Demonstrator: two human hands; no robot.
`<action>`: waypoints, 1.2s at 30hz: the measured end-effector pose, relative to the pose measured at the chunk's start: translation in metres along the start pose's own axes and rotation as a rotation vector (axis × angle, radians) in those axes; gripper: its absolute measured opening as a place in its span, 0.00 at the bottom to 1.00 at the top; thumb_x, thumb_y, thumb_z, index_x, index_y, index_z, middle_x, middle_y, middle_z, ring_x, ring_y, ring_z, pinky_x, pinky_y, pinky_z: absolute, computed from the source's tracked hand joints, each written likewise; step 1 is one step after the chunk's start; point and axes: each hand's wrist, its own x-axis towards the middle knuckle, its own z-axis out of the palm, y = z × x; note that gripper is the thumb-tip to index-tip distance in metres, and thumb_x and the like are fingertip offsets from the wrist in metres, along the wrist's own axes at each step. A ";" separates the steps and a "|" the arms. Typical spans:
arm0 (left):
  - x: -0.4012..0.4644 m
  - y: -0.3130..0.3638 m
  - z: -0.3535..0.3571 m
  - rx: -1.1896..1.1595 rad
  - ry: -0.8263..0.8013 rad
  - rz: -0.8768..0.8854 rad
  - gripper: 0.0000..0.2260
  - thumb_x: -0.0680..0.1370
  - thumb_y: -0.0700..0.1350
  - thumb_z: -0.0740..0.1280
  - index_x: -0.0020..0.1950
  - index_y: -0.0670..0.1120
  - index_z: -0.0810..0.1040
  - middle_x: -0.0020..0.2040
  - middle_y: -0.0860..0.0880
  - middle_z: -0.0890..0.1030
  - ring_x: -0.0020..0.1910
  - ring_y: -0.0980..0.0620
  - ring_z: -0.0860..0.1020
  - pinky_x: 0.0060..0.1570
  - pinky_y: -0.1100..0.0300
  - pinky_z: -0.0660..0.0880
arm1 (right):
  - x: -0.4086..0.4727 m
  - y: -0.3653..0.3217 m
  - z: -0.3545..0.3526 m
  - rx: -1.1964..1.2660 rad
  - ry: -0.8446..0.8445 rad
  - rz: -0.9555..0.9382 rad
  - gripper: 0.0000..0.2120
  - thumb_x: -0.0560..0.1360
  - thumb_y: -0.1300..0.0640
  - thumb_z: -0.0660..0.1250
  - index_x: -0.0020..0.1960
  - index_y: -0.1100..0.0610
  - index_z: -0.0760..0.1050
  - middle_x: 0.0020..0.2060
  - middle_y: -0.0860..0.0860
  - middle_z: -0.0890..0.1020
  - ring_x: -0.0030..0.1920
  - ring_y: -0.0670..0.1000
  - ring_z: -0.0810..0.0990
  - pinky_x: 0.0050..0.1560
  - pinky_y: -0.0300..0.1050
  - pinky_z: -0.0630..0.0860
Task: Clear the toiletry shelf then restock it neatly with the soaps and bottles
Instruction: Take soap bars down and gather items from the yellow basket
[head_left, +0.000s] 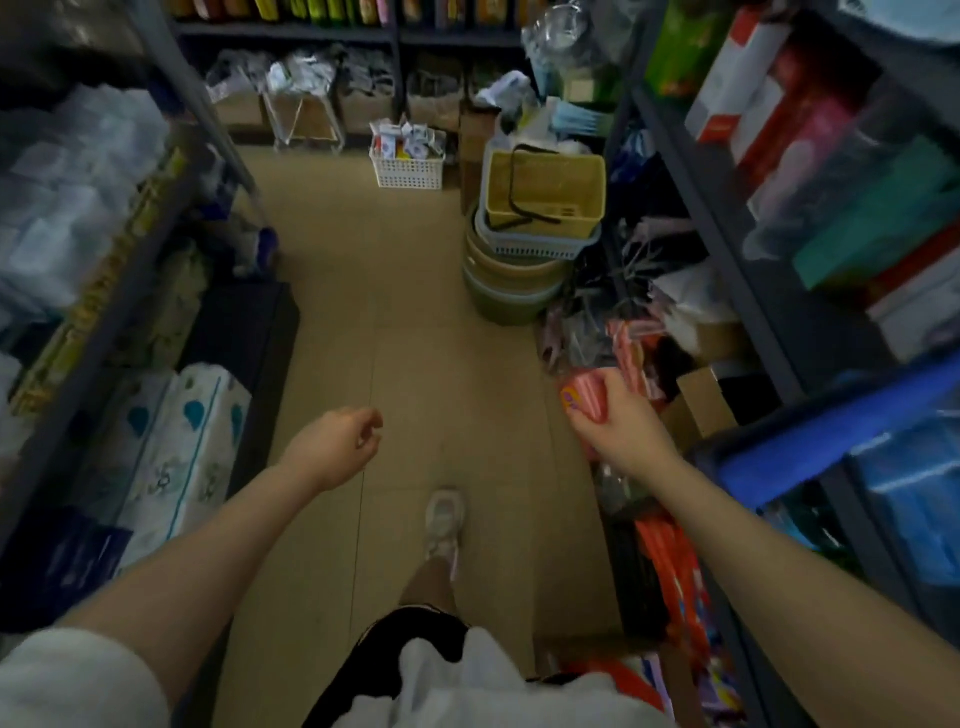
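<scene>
I stand in a narrow shop aisle. My right hand (621, 431) grips a pink packaged soap pack (584, 397) low on the right, beside more pink and red packs (636, 348) stacked at the foot of the right shelving (727, 249). My left hand (345, 441) hangs over the floor in mid-aisle with its fingers loosely curled and holds nothing. Boxed toiletries (810, 130) fill the upper right shelves, blurred.
A stack of tubs topped by a yellow basket (545, 192) stands ahead on the right. A white basket (408, 166) of small packs sits at the aisle's far end. Tissue packs (182, 441) line the left shelving. My shoe (444, 519) is on the tan floor.
</scene>
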 end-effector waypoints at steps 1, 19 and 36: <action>0.029 -0.004 -0.008 -0.001 -0.003 0.002 0.13 0.79 0.46 0.61 0.63 0.46 0.72 0.52 0.49 0.77 0.46 0.54 0.75 0.45 0.61 0.73 | 0.029 -0.006 -0.003 -0.023 -0.005 -0.002 0.23 0.74 0.49 0.66 0.64 0.54 0.63 0.51 0.55 0.78 0.48 0.57 0.79 0.45 0.48 0.76; 0.514 0.099 -0.196 -0.056 0.185 0.445 0.10 0.76 0.43 0.64 0.57 0.45 0.76 0.48 0.48 0.78 0.44 0.49 0.78 0.42 0.52 0.76 | 0.464 0.036 -0.063 -0.082 -0.103 0.345 0.21 0.74 0.46 0.64 0.60 0.57 0.63 0.50 0.60 0.79 0.47 0.60 0.79 0.42 0.49 0.75; 0.824 0.041 -0.116 -0.051 0.012 0.270 0.14 0.76 0.48 0.61 0.55 0.43 0.78 0.53 0.43 0.78 0.51 0.41 0.74 0.49 0.56 0.67 | 0.789 0.080 0.073 0.861 -0.265 1.029 0.14 0.79 0.58 0.61 0.64 0.54 0.67 0.52 0.57 0.77 0.48 0.56 0.76 0.44 0.53 0.77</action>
